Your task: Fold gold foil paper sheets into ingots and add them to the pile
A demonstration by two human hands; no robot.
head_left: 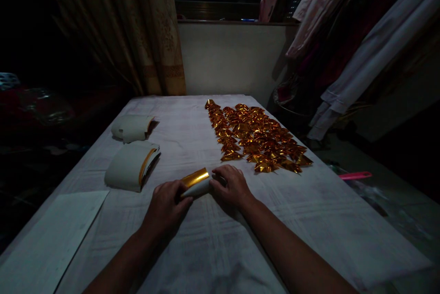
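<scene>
Between my two hands is a small rolled sheet of paper point(195, 177), shiny gold on one face and pale on the other. My left hand point(169, 200) grips its left end between thumb and fingers. At the other end, my right hand point(229, 186) has its curled fingers closed on the roll's edge. The roll is held just over the cloth-covered table. Beyond my right hand lies a large cluster of folded gold foil pieces point(256, 134). Two curved stacks of pale paper point(129, 168) rest to the left, with gold-brown showing along their edges.
A white sheet or board point(51, 234) lies at the table's near left. The table wears a pale checked cloth point(192, 257). A curtain point(144, 28) hangs behind on the left, clothes point(364, 51) on the right. A pink-handled item point(355, 175) is beside the table's right edge.
</scene>
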